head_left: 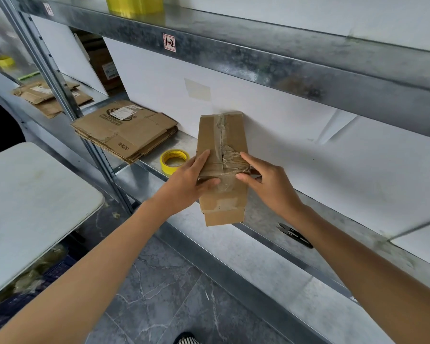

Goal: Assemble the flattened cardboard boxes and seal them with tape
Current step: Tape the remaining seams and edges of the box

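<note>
1. While held over the shelf [261,214], the flattened box [222,135] is gripped at mid-length: the left hand [191,175] curls round its left edge, and the right hand [266,180] pinches its right edge.
2. These opposed grips probably serve to spring it open.
3. The tape roll [173,160] lies just beside.

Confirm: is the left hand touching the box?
Touching. The head view shows the left hand gripping the box, with its fingers along the box's left edge and its thumb pressed across the taped face.
</note>
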